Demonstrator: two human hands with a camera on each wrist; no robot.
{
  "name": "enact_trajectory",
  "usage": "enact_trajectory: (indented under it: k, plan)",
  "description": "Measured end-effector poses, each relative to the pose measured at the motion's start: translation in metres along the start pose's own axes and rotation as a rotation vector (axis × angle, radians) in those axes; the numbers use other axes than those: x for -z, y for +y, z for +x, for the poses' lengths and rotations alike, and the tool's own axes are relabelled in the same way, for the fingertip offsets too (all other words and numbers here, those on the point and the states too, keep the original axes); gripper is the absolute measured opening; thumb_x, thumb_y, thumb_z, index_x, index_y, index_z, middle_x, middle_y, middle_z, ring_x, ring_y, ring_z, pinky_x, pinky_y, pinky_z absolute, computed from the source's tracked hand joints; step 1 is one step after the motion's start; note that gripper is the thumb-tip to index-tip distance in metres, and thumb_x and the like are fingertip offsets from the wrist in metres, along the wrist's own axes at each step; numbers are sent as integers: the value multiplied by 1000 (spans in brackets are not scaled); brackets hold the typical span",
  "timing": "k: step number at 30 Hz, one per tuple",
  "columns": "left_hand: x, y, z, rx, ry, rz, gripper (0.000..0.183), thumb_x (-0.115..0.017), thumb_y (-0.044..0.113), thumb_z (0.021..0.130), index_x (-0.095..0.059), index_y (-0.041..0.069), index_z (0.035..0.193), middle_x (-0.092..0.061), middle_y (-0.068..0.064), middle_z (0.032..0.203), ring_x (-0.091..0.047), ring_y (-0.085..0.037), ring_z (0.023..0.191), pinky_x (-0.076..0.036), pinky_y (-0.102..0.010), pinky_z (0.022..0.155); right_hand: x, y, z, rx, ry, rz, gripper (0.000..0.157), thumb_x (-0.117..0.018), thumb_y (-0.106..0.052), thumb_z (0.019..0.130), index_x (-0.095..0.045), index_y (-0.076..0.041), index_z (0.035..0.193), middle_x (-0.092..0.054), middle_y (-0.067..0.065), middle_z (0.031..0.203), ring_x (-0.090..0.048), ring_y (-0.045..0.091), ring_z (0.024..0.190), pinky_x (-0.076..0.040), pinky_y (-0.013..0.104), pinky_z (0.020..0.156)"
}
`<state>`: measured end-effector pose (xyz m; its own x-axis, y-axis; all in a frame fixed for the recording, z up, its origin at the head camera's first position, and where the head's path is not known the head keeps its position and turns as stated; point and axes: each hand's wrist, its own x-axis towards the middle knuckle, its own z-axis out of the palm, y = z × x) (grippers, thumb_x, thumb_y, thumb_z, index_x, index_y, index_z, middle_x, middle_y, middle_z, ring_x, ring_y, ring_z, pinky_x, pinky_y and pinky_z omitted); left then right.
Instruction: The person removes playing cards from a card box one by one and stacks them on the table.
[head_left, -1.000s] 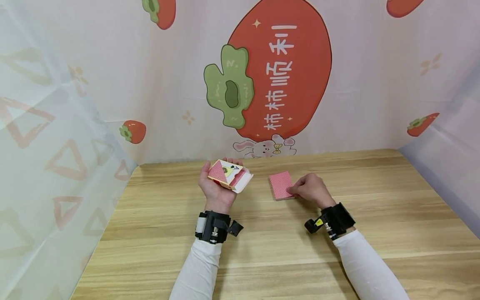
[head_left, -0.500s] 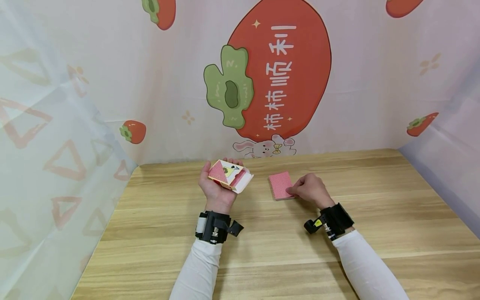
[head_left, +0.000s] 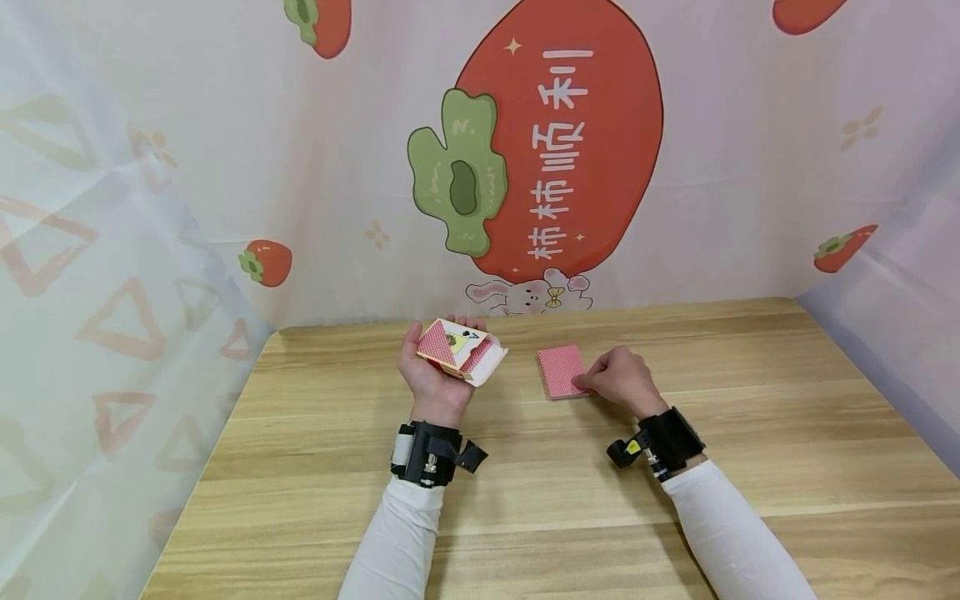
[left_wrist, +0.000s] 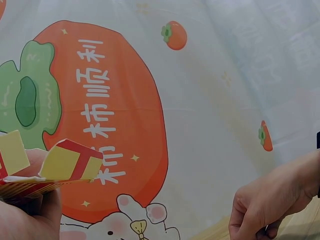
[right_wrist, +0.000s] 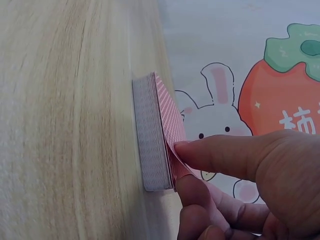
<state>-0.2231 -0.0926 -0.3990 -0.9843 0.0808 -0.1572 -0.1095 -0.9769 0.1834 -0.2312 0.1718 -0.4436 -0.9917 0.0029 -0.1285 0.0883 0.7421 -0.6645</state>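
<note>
Two hands work well apart in the head view. The left hand [head_left: 435, 392], palm up, holds a tilted card box [head_left: 452, 345] between thumb and fingers, with its end flap [head_left: 492, 365] towards the right hand [head_left: 624, 383]. If this wrist turns, I think the box may slip off the palm. The card deck [head_left: 558, 371] lies on the counter [head_left: 540, 508], between the hands but just beside the right one. Beyond the hands, the counter's back edge and the printed cloth [head_left: 727, 167] are near, so forward room is small; on the near side of both hands, bare wood is wide.

From the left wrist, yellow-and-red cardboard [left_wrist: 62, 162] of the box sticks out above the left hand; a careless touch could bend it.

From the right wrist, thumb and finger pinch a lifted top card [right_wrist: 171, 117]; whether it is only one, I cannot tell. A hard pull could crease this corner, or friction could drag the upper cards and spread the deck.
</note>
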Motion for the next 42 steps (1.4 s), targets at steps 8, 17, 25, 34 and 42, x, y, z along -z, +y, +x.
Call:
enact_trajectory:
  k: [8,17,25,34,42]
  plan:
    - [-2,0,-1,5,-7,-8,46,-39,46,100,-46,7,123,-54,-13,112,-58,-33,105,-32,-46,112,1,-1,0,-6,1,-34,28,-82,-32,84,-76,-6,75,-63,1,64,-52,19,65,-36,30,55]
    - [-2,-1,-1,1,4,2,45,-41,46,99,-48,6,120,-54,-13,114,-56,-33,111,-37,-46,106,3,-2,-1,9,7,-70,29,-82,-33,84,-77,-6,74,-63,0,63,-51,19,64,-35,30,55]
    - [-2,-1,-1,8,7,-6,45,-39,47,99,-48,7,119,-54,-11,111,-48,-31,121,-43,-44,100,5,-2,-1,23,23,-110,28,-83,-36,81,-78,-10,71,-66,-2,63,-53,18,65,-35,30,54]
    - [-2,-1,-1,-2,20,-1,46,-39,47,99,-46,8,123,-52,-11,113,-58,-30,104,-44,-44,100,4,-2,-2,23,31,-111,29,-83,-36,82,-76,-10,71,-65,-1,65,-55,19,64,-36,31,53]
    - [-2,-2,-1,2,21,-13,45,-42,46,98,-47,6,120,-54,-12,110,-59,-30,102,-45,-44,99,4,-4,-3,23,43,-115,28,-84,-35,81,-75,-10,72,-65,0,66,-55,19,64,-37,31,54]
